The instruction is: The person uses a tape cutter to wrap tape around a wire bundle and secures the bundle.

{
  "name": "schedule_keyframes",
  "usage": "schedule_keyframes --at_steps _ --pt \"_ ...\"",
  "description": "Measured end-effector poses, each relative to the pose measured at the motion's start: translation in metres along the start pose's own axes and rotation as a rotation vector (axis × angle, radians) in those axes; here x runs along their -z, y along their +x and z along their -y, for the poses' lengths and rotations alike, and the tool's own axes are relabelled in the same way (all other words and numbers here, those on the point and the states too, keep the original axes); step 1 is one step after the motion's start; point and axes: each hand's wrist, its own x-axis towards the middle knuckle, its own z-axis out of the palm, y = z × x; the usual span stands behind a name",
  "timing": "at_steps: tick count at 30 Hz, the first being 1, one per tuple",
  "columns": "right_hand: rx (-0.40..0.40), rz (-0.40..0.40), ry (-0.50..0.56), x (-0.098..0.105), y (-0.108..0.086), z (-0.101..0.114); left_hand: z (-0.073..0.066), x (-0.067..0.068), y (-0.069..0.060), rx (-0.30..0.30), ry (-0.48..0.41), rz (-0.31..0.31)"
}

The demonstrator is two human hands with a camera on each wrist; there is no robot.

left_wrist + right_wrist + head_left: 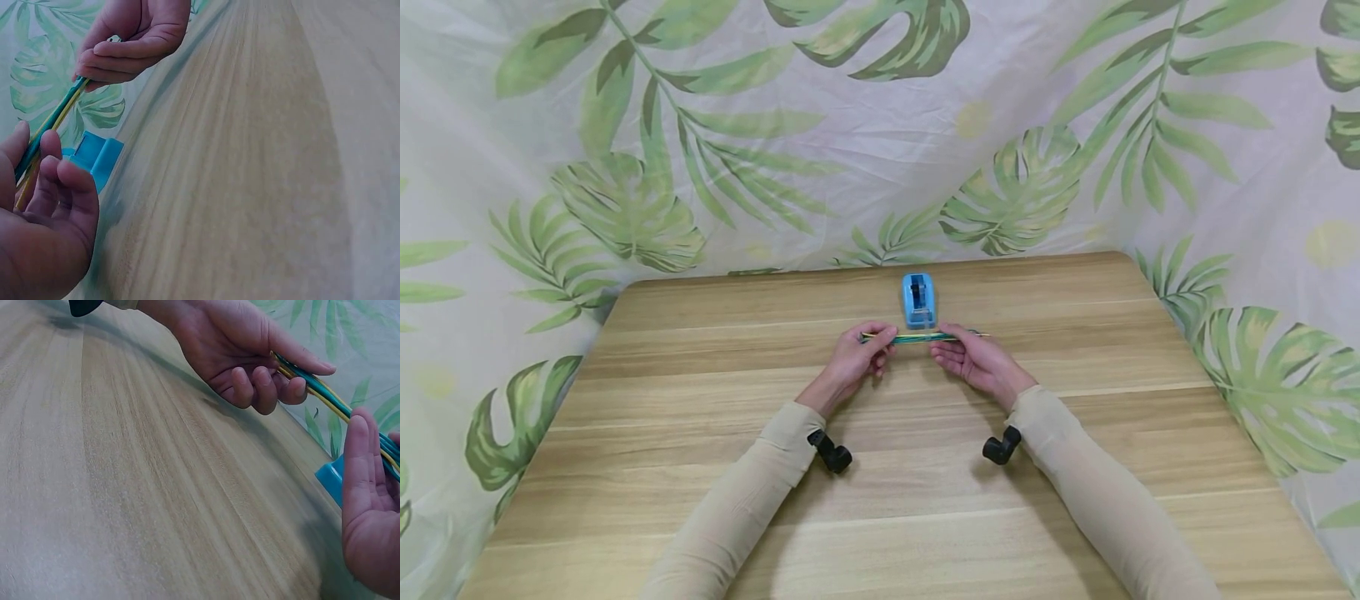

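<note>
A thin bundle of green and yellow wires [914,338] stretches level between both hands, just in front of a blue tape dispenser [919,307]. My left hand [856,360] pinches the bundle's left end between thumb and fingers. Toward the other end, my right hand [979,360] holds it with the thumb on top and fingers beneath. In the right wrist view the strands of the bundle [331,403] lie side by side. The dispenser's cutter end [103,156] shows beyond the left fingers in the left wrist view. The right palm partly hides the bundle in the right wrist view.
The wood-grain table [917,517] reaches back to a leaf-patterned cloth [880,167] hanging behind and at both sides. Black camera mounts stick out from the left sleeve [831,452] and the right sleeve [1002,447] at the wrists.
</note>
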Motion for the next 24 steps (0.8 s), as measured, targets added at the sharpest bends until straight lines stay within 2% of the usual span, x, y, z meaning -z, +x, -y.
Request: schedule_keyframes --at_steps 6,15,24 --pt "0.006 0.001 0.003 0.0017 0.0000 0.0017 -0.0022 -0.0020 -0.0003 0.041 -0.032 -0.028" --pt "0.007 0.004 -0.015 0.0034 0.0006 0.0041 -0.0047 -0.0049 0.0013 0.150 -0.172 0.017" --pt "-0.005 0.042 -0.037 0.0048 0.0014 0.0061 -0.0032 -0.0062 0.0050 0.184 -0.229 0.035"
